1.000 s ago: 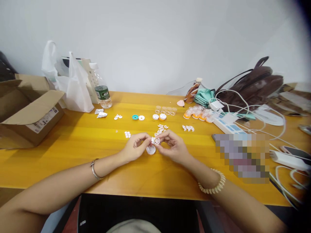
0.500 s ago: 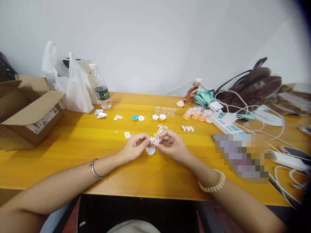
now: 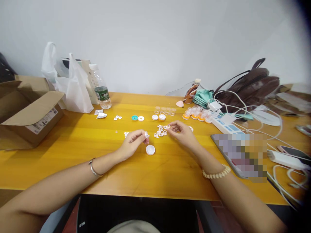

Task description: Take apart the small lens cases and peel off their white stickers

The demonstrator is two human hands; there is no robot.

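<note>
**Fig. Handling of small white parts: hands parted, one piece held, the other hand at the loose stock**

Head view. The left hand (image 3: 132, 143) holds a small white plastic piece (image 3: 146, 134) clamped between the tips of thumb and forefinger, just above the yellow wooden table (image 3: 73, 136). Its other fingers are curled under. Just below and to the right of that piece, a round white plastic cap (image 3: 150, 149) lies on the table, apparently hollow side up, and neither hand touches it.

The right hand (image 3: 182, 133) is well apart from the left. It is at the right edge of a cluster of white openwork plastic pieces (image 3: 160, 132), which lie flat, touching and partly overlapping. Its thumb and forefinger are drawn close together there; whether a piece sits between them cannot be told.

Step in hand, as judged: a selecting stage, with one piece held ready near the cap while the right hand works at the cluster. A pick from the cluster would call for a fine fingertip pinch that lifts a single piece without dragging its neighbours. The left grip needs to be firm, since the held piece is tiny and the cap below lies loose.

Behind the cluster are a row of orange-and-clear plastic capsules (image 3: 198, 114) and a teal plastic ring (image 3: 134, 117). A white power strip (image 3: 227, 123) lies to the right, and an open cardboard box (image 3: 26, 110) stands at far left.
</note>
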